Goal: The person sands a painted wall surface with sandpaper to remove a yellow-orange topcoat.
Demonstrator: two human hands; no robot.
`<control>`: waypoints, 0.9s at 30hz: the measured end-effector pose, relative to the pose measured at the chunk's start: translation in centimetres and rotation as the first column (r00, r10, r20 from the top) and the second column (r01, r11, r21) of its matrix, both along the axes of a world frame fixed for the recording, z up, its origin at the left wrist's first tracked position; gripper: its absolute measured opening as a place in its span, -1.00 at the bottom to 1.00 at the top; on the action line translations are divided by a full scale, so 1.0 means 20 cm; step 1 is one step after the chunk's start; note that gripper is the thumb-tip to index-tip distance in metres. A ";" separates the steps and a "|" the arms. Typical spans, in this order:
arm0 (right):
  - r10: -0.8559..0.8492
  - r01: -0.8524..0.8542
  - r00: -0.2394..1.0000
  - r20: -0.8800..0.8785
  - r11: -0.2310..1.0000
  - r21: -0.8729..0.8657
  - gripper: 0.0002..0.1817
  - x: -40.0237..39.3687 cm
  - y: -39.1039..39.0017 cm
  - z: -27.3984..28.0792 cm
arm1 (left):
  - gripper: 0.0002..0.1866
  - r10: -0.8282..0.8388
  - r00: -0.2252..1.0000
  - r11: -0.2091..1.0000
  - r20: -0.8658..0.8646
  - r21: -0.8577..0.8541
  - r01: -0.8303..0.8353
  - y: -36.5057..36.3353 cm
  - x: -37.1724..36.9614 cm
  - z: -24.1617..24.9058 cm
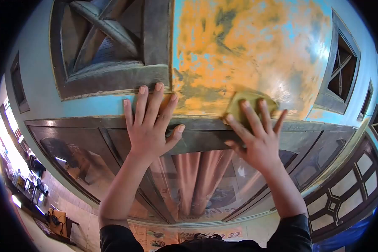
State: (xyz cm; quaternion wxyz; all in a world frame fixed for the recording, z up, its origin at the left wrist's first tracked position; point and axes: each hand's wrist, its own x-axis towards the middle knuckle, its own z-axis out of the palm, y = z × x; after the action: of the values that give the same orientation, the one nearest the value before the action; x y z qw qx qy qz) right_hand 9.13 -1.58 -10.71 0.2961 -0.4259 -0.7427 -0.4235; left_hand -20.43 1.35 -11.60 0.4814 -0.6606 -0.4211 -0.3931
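My right hand [260,143] presses a yellowish-green piece of sandpaper or cloth [239,107] against the wall, fingers spread over it. Behind it, the wall panel [256,50] is patchy with orange, light blue and dark smears. To the left, my left hand [151,126] lies with fingers apart on the blue strip below a dark wooden vent frame [113,82]. Its fingertips reach the frame's lower edge, and nothing is in it.
A dark wooden window frame [197,140] with glass panes and pink curtains [197,180] runs below my hands. At right are another crossed vent [341,67] and a panelled door [344,189]. A brown bag [58,222] sits at lower left.
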 end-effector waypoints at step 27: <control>0.205 -0.209 0.968 0.147 0.978 0.010 -0.13 -0.28 0.04 0.18 | 0.18 -0.018 0.998 0.998 0.063 0.053 0.015 0.01 0.01 0.00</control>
State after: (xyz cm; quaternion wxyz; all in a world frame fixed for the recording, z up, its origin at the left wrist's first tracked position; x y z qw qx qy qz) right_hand 3.60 -0.74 -7.20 0.2894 -0.3105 -0.7970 -0.4297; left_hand -20.17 1.51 -11.59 0.4817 -0.6385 -0.4202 -0.4287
